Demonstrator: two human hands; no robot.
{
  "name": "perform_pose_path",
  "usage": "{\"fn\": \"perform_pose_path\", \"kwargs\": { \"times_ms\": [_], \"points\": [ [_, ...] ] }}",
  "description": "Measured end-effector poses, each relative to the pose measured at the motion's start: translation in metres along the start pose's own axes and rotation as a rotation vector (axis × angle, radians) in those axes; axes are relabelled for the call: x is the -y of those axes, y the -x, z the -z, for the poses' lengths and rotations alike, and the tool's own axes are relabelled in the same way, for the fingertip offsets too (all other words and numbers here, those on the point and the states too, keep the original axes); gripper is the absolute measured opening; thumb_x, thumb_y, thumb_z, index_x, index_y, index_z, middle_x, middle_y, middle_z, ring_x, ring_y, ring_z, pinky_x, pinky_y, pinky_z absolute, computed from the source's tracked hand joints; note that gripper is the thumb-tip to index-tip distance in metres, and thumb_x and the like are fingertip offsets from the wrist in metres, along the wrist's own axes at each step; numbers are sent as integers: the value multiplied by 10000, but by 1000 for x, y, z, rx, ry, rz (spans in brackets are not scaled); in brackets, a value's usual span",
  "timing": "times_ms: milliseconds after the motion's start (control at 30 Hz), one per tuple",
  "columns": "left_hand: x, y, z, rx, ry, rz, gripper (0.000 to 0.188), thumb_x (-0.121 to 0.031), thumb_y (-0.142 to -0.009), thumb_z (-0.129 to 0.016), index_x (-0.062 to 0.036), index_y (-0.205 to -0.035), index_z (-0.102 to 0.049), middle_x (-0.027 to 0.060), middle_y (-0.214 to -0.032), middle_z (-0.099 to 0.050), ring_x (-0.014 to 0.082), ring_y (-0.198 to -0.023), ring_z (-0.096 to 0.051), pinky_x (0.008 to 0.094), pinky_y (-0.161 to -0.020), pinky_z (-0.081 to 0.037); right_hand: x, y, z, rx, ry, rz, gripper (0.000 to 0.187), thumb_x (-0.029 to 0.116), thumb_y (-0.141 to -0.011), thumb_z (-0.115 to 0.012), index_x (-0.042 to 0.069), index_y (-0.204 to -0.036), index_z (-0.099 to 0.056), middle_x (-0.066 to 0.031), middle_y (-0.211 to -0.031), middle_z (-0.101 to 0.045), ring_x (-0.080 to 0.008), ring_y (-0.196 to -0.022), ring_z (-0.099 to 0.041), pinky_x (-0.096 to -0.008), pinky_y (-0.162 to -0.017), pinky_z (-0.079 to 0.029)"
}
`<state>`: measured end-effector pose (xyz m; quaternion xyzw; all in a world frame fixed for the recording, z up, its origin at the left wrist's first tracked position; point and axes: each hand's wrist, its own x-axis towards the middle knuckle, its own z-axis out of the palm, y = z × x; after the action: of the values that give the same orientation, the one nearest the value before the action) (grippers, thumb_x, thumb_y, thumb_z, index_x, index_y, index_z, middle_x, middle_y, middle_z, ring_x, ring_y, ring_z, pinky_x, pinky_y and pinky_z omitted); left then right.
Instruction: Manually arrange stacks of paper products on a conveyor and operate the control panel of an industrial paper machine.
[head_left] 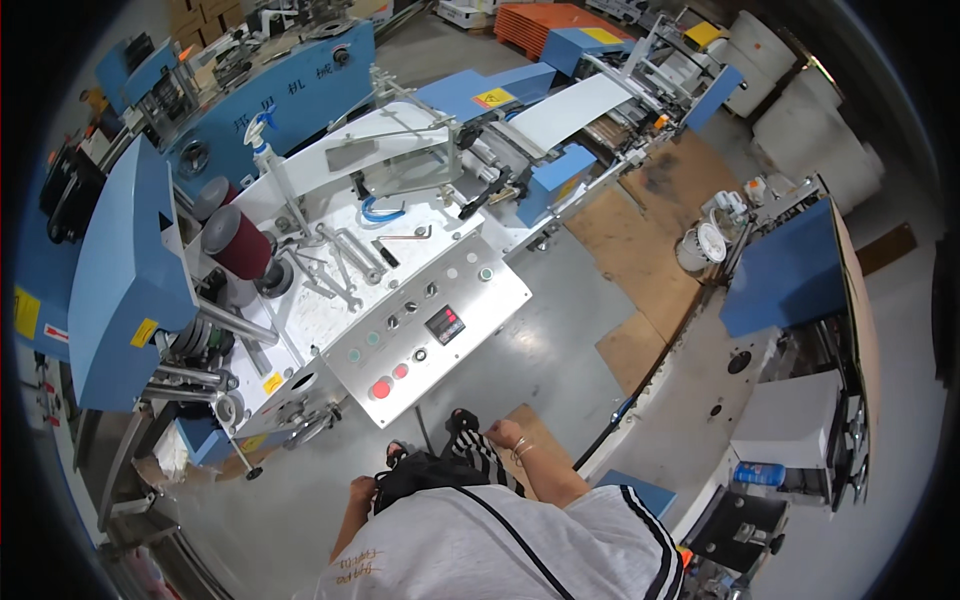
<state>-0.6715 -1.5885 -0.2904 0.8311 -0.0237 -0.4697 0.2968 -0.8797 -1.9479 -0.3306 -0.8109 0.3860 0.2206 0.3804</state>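
Note:
My left hand [363,488] is closed beside the black bag [420,478] at my waist. Whether its fingers hold anything is hidden. My right hand [503,434], with a bracelet on its wrist, hangs over my striped trousers [485,462]. Its fingers are drawn together, and anything between them is too small to make out. Ahead of both hands, apart from them, is the machine's slanted control panel [470,290], with a red button [381,390] and a small display [446,323]. Behind it, several wrenches [345,275] and a hex key [408,236] lie on the white machine top [312,325].
A spray bottle [265,150] and a dark red roll [237,243] stand on the machine. White web material [570,112] runs across its far end. To the right are a white bucket [700,246], cardboard sheets [640,230] on the floor and another blue machine [790,275].

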Motion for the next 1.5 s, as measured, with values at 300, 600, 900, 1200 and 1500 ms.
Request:
{"fn": "perform_pose_path", "kwargs": {
  "times_ms": [300, 600, 900, 1200, 1500],
  "points": [
    [-25, -2, 6, 39, 86, -24, 147, -146, -744, -639, -36, -839, -662, 69, -754, -637, 177, -643, -611, 340, -501, -478, -15, 7, 5, 31, -113, -111, 285, 325, -802, -598, 81, -892, -715, -95, -677, -675, -193, -546, -641, -304, -544, -527],
    [-22, 10, 7, 55, 180, 11, 146, -151, -736, -654, -32, -821, -664, 59, -749, -633, 164, -650, -602, 335, -520, -483, -6, 7, 7, -47, -189, -161, 265, 312, -822, -589, 131, -970, -713, -101, -792, -698, -206, -599, -663, -312, -590, -539],
    [-39, 28, 9, 40, 128, 57, 177, -206, -760, -639, -34, -802, -642, 58, -761, -633, 181, -648, -602, 374, -519, -474, -1, 15, 14, 73, -232, -200, 314, 349, -817, -593, 133, -1021, -696, -121, -852, -685, -239, -756, -648, -326, -705, -514],
    [-23, 18, 7, 56, 98, 76, 175, -201, -769, -627, -46, -848, -644, 57, -805, -644, 180, -681, -611, 397, -585, -484, 0, 15, 14, 80, -240, -205, 337, 358, -842, -593, 80, -1005, -691, -92, -744, -678, -177, -583, -629, -294, -551, -520],
    [10, 2, 2, 102, 41, 58, 184, -197, -777, -616, -58, -894, -646, 56, -848, -655, 179, -714, -620, 419, -651, -494, 2, 19, 13, 81, -274, -194, 316, 335, -820, -577, 72, -950, -695, -92, -714, -676, -175, -555, -630, -293, -527, -521]
  ]
}}
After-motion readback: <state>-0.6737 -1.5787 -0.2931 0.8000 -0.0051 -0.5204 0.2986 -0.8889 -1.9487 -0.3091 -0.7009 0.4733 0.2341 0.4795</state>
